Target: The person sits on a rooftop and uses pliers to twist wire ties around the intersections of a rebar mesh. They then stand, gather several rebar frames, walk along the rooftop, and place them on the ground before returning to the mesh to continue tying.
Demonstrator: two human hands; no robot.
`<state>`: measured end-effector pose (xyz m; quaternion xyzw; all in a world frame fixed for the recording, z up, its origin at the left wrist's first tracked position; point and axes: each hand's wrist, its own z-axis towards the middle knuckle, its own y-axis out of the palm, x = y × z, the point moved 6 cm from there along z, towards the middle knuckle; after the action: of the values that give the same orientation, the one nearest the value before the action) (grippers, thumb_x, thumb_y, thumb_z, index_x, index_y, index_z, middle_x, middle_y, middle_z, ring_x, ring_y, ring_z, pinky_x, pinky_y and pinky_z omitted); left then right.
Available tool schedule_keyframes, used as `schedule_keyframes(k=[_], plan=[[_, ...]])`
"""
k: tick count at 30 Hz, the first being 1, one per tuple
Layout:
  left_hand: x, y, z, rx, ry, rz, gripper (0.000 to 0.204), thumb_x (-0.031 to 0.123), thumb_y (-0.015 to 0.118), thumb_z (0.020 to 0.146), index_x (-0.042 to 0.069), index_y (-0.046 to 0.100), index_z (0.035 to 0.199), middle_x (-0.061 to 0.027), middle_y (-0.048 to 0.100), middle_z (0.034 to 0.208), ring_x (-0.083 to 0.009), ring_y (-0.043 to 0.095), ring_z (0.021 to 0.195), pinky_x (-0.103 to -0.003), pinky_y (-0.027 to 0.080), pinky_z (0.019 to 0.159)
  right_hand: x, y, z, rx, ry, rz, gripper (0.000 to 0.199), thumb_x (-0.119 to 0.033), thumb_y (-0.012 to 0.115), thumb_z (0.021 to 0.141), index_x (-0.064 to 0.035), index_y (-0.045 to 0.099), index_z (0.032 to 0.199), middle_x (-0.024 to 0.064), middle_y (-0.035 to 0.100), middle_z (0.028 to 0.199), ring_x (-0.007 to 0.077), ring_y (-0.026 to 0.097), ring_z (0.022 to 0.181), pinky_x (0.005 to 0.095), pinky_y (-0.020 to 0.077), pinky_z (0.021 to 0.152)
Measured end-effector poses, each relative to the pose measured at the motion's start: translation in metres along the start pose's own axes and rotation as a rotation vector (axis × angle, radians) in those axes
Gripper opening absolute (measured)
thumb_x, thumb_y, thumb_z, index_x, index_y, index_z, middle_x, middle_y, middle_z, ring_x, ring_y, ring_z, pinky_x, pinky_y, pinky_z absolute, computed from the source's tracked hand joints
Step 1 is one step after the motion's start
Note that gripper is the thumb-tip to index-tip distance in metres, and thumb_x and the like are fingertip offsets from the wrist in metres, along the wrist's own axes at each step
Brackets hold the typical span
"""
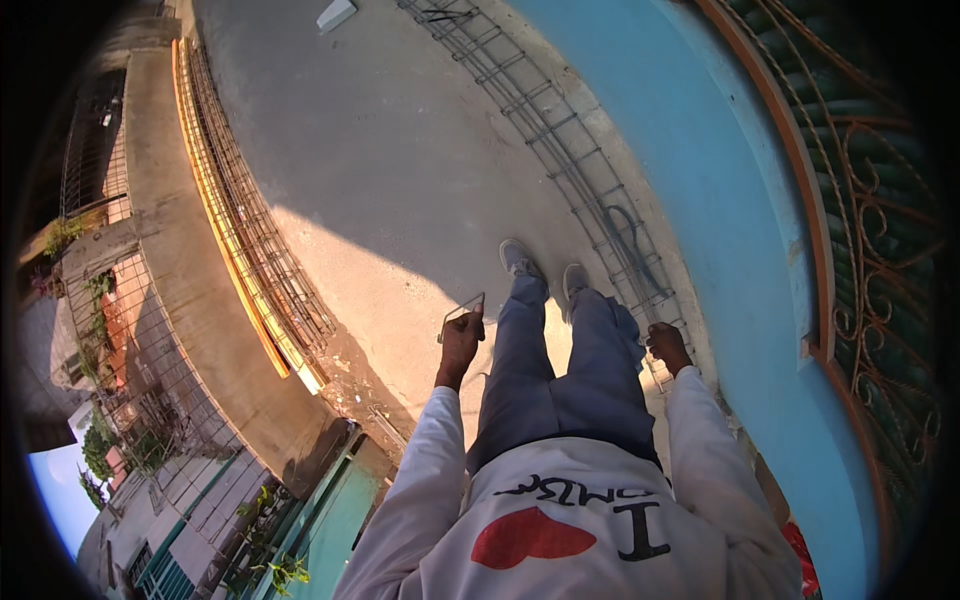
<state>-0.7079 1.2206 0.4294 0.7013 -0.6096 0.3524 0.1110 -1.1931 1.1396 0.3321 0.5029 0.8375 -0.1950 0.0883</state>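
Note:
My left hand (461, 345) is closed on a bent metal wire stirrup (448, 322), whose thin rectangular outline stands out beyond my fingers. To the right, my right hand (668, 347) hangs beside my thigh with its fingers curled in; a thin bit of metal shows near it, but I cannot make out what it holds. Just behind and below that hand runs a long rebar cage (572, 155), lying on the ground along the blue wall. A dark loop of cable or hose (628, 232) rests on the cage near my feet.
Concrete ground (350, 150) stretches ahead, partly shaded. More rebar cages (262, 225) and yellow-orange boards (225, 235) lie along a low wall (170, 190) on the left. The blue wall (740, 200) carries a window grille (865, 270). A white block (336, 14) sits far ahead.

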Motion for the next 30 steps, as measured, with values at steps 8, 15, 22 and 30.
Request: schedule_keyframes(k=[8, 15, 22, 30], plan=[[-0.065, 0.038, 0.045, 0.121, -0.186, 0.264, 0.062, 0.047, 0.052, 0.103, -0.005, 0.060, 0.070, -0.0165, 0.057, 0.060, -0.0254, 0.049, 0.058, -0.042, 0.042, 0.062, -0.038, 0.080, 0.098, -0.151, -0.083, -0.004, 0.018, -0.016, 0.056, 0.096, -0.0021, 0.068, 0.095, 0.0043, 0.065, 0.071, 0.0117, 0.058, 0.053, 0.0276, 0.0460, 0.050], [-0.109, 0.059, 0.067, 0.131, -0.219, 0.493, 0.064, 0.047, 0.048, 0.103, -0.007, 0.069, 0.077, -0.0195, 0.060, 0.059, -0.0289, 0.059, 0.058, -0.044, 0.045, 0.060, -0.073, 0.108, 0.216, -0.083, 0.023, 0.312, 0.014, -0.013, 0.057, 0.095, -0.0051, 0.068, 0.092, 0.0015, 0.063, 0.070, 0.0102, 0.056, 0.054, 0.0259, 0.0429, 0.049], [-0.174, 0.033, 0.081, 0.211, -0.479, 0.267, 0.072, 0.054, 0.038, 0.105, -0.005, 0.075, 0.088, -0.0060, 0.051, 0.052, -0.0188, 0.050, 0.053, -0.037, 0.038, 0.055, -0.057, 0.101, 0.353, 0.014, 0.032, 0.320, 0.017, -0.020, 0.064, 0.095, -0.0072, 0.068, 0.107, -0.0009, 0.064, 0.083, 0.0082, 0.057, 0.067, 0.0241, 0.0427, 0.056], [-0.231, 0.024, 0.059, 0.251, -0.750, 0.201, 0.073, 0.058, 0.039, 0.105, -0.005, 0.075, 0.096, -0.0016, 0.046, 0.056, -0.0128, 0.046, 0.057, -0.031, 0.038, 0.059, -0.053, 0.099, 0.498, 0.120, -0.290, -1.326, 0.054, -0.006, 0.069, 0.091, -0.0048, 0.049, 0.142, 0.0122, 0.068, 0.114, 0.0289, 0.067, 0.102, 0.0367, 0.0544, 0.090]])
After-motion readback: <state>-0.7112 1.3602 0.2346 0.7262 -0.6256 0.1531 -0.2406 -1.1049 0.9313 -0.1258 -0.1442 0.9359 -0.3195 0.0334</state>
